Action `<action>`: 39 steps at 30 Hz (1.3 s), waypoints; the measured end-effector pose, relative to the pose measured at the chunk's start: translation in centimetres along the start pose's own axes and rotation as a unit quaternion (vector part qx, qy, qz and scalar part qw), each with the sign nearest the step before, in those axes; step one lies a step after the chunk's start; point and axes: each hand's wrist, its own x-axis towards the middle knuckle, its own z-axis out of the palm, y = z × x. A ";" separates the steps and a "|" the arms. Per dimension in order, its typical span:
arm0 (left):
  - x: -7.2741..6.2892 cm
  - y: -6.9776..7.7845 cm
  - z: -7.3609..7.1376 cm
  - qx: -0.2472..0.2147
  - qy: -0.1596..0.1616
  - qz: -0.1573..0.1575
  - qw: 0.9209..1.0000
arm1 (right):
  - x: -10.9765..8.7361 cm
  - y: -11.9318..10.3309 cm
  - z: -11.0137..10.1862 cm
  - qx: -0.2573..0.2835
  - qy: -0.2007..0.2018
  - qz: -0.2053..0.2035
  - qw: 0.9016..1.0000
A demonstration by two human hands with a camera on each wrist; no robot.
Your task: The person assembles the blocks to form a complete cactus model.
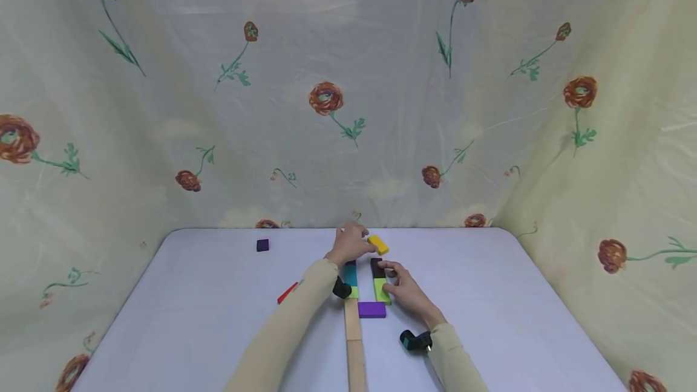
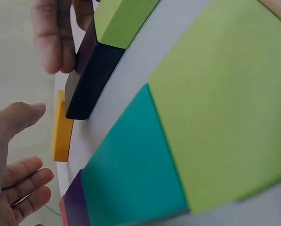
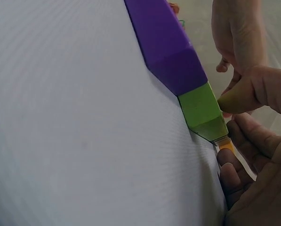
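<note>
My left hand (image 1: 351, 244) is at the far end of the block layout, its thumb and fingers apart and holding nothing. Close by lies a yellow block (image 1: 378, 244). In the left wrist view the thumb and fingers (image 2: 29, 181) are spread near the end of a row made of a light green block (image 2: 225, 103), a teal block (image 2: 135, 165) and a dark purple block (image 2: 76, 202). My right hand (image 1: 408, 292) touches the right side of a black block (image 1: 377, 268) and a lime green block (image 1: 381, 290), fingers loosely extended. A purple block (image 1: 372, 310) adjoins the green one.
Plain wooden blocks (image 1: 354, 343) continue the left row toward the near edge. A red block (image 1: 287, 293) lies beside the left forearm, and a small dark purple block (image 1: 262, 245) sits at the back left. A floral curtain (image 1: 348, 156) hangs behind the white table (image 1: 190, 319).
</note>
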 end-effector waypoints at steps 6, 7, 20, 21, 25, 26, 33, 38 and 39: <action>0.4 0.2 0.9 0.024 0.000 0.000 1.000 | -0.1 0.0 -0.1 0.002 0.001 -0.005 1.000; 0.5 0.2 1.0 0.027 0.001 0.001 1.000 | -0.1 0.0 -0.1 0.002 0.002 -0.006 1.000; 0.8 0.6 1.8 0.059 0.000 -0.010 0.998 | -0.1 -0.2 -0.1 -0.001 0.002 -0.009 1.000; 0.8 0.6 1.8 0.060 0.001 -0.010 0.998 | -0.1 -0.2 -0.1 -0.001 0.002 -0.010 1.000; 0.8 0.8 1.9 0.056 -0.002 -0.009 0.998 | -0.2 -0.2 -0.2 -0.004 0.005 -0.014 1.000; 0.8 0.8 1.8 0.053 -0.002 -0.008 0.999 | -0.2 -0.2 -0.2 -0.005 0.005 -0.013 1.000; 1.0 0.3 1.9 0.049 0.000 -0.006 0.999 | 0.0 -0.1 -0.2 -0.011 0.007 -0.015 1.000; 0.9 -0.2 2.0 0.024 0.012 -0.007 1.000 | -0.2 -0.2 -0.2 -0.006 0.009 -0.015 1.000; 0.8 -0.3 1.9 0.017 0.015 -0.006 1.000 | -0.2 -0.3 -0.2 -0.005 0.008 -0.014 1.000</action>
